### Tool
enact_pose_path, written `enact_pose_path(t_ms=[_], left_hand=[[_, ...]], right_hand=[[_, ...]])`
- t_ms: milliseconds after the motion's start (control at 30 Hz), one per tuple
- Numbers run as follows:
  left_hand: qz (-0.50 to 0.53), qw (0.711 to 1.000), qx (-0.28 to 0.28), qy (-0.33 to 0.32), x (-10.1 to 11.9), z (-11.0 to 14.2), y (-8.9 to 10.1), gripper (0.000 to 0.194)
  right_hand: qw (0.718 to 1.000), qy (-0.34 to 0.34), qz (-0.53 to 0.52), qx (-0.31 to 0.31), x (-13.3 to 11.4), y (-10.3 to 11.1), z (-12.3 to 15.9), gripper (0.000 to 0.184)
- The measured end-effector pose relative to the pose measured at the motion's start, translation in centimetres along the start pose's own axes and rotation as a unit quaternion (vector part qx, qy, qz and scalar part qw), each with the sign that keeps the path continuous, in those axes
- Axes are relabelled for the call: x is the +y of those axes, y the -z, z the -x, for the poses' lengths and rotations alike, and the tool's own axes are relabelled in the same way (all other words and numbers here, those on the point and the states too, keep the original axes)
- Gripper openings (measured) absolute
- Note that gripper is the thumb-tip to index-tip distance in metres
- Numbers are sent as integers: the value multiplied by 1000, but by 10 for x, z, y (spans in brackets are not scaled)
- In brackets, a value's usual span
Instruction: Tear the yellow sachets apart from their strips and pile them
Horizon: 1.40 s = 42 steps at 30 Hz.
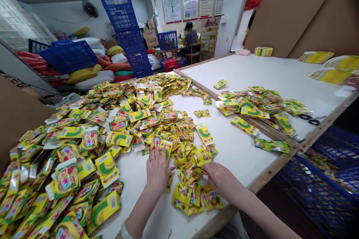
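Observation:
A big heap of small yellow and green sachets (157,119) covers the white table (241,149). My left hand (156,170) lies flat with fingers stretched out on sachets near the table's front; a ring shows on one finger. My right hand (221,179) reaches left with its fingers spread over a small loose pile of sachets (193,194) near the front edge. Neither hand grips anything that I can see. Flat yellow cartons (106,168) lie mixed with sachets to the left.
A second pile of sachets and cartons (258,106) lies across the wooden seam on the right table. Blue crates (129,33) stand at the back and below right. A person sits far behind. Scissors (310,119) rest near the right edge.

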State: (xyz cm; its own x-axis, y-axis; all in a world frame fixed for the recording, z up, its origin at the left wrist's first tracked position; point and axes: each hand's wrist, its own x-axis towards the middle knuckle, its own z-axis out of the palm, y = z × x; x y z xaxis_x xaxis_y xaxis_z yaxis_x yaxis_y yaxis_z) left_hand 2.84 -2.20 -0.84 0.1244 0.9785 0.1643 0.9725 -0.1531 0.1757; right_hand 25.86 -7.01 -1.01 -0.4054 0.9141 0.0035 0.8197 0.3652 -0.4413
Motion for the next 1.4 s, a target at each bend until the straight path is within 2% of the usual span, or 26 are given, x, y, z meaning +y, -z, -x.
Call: enact_pose_path(t_ms=[100,200,267,367,400,433,500,533,567,600,667,767,867,967,1033,1133,1267,1333,1400], left_hand=[[-17,999,-29,25,-3,-1,-11,66],[45,997,-40,42,-11,1,-5,69],[153,985,-51,54,-16,4,4,61],[299,947,-103,49,-15,17,17,35],[351,925,-137,48,-11,23,21,28],[427,886,-172,55,-7,30,25,25],[593,767,-227,90,4,44,31,30],[655,706,-244,110,10,49,34,37],[693,662,-258,125,15,54,36,43],[705,643,-269,131,18,58,38,44],[703,637,-288,129,22,61,42,40],[688,653,-298,105,21,62,46,33],[659,679,-317,58,23,61,50,31],[612,716,-334,40,31,60,54,33],[601,725,-335,41,36,60,54,32],[621,693,-364,47,35,61,50,29],[622,634,-454,66,25,67,39,26],[635,611,-465,78,22,70,34,29],[644,607,-458,83,22,71,31,31]], right_hand=[[998,17,-53,20,9,-3,1,24],[982,9,-166,91,14,-2,3,22],[954,-13,-274,118,10,2,1,23],[887,-6,-447,116,-8,12,-7,20],[862,4,-494,113,-16,16,-11,17],[838,16,-534,114,-25,20,-15,14],[798,39,-590,118,-42,27,-24,12],[785,53,-605,119,-50,30,-28,12],[783,72,-606,121,-56,33,-32,12],[792,94,-590,123,-61,36,-35,10],[840,143,-508,125,-64,43,-38,10],[919,194,-331,89,-61,57,-37,24],[958,195,-209,16,-59,72,-31,31],[968,205,-132,-54,-64,80,-27,28],[969,207,-108,-75,-66,80,-26,26],[973,186,-128,-45,-64,73,-25,25],[974,172,-142,-27,-53,54,-18,21],[978,158,-135,-25,-51,43,-13,21],[982,137,-126,-21,-51,33,-9,22]])
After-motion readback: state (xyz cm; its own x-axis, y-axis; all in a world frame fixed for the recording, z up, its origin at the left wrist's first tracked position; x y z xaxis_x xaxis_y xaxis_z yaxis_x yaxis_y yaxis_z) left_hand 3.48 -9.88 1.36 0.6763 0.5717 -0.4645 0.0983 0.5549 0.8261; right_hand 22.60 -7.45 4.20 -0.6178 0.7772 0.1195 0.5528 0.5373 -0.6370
